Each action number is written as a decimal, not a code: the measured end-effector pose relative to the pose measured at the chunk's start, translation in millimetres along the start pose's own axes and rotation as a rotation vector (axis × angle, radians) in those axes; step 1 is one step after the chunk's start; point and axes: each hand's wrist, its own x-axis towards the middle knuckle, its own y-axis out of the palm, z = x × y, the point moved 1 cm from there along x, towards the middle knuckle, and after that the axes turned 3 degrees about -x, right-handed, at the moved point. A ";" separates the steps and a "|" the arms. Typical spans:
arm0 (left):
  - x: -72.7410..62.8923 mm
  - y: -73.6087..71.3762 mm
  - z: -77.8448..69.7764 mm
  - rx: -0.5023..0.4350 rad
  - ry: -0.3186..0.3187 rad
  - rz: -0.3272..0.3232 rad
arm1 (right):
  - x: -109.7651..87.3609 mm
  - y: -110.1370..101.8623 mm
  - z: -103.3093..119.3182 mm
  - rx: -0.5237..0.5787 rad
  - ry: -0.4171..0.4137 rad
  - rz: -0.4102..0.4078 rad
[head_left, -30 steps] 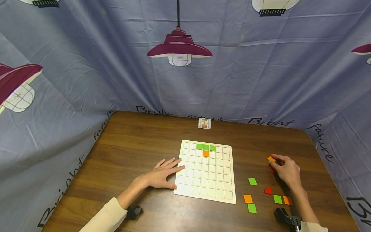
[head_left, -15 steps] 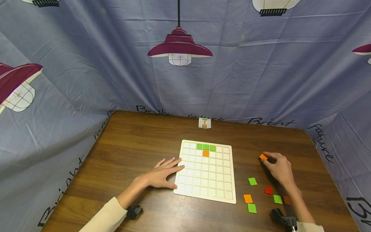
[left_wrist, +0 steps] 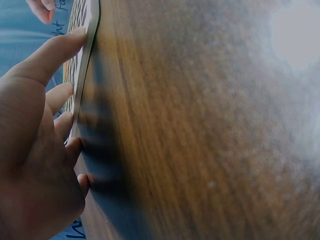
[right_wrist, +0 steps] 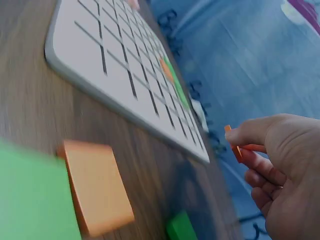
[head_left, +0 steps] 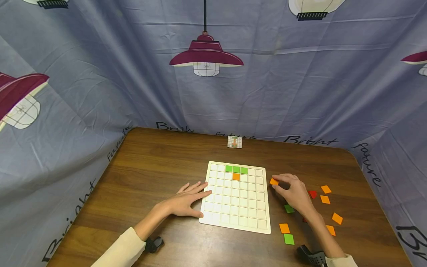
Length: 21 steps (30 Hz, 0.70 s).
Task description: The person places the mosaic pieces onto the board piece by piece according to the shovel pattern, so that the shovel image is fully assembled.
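Between thumb and fingers, my right hand (head_left: 294, 191) pinches an orange square tile (head_left: 274, 181), just off the right edge of a white grid board (head_left: 235, 200). In the right wrist view the tile (right_wrist: 234, 144) is seen edge-on at the fingertips. My left hand (head_left: 188, 200) lies spread with its fingertips on the board's left edge; the left wrist view shows the thumb (left_wrist: 60, 52) at the rim. Three green tiles (head_left: 236, 169) sit side by side in the board's top row, and one orange tile (head_left: 236, 177) sits under the middle one.
Right of the board lie loose tiles: orange (head_left: 284, 228), green (head_left: 289, 239), red (head_left: 312, 194) and several more orange ones (head_left: 337, 218). My right forearm covers part of them. A small card with a grid picture (head_left: 235, 142) lies at the table's back edge, before a blue-grey curtain.
My right hand has moved left from the loose tiles toward the board, carrying the orange tile. Orange tiles it had covered now show at the right. The left hand has stayed put.
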 end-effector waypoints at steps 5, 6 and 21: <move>-0.6 0.3 0.7 -0.004 0.004 -0.002 | 5.2 18.8 25.4 0.035 -0.046 0.040; -0.7 0.3 0.9 -0.004 0.003 -0.001 | 6.4 23.3 30.0 0.043 -0.062 0.046; 1.0 0.9 1.6 -0.006 0.008 0.000 | 29.1 67.4 64.5 0.108 -0.180 0.097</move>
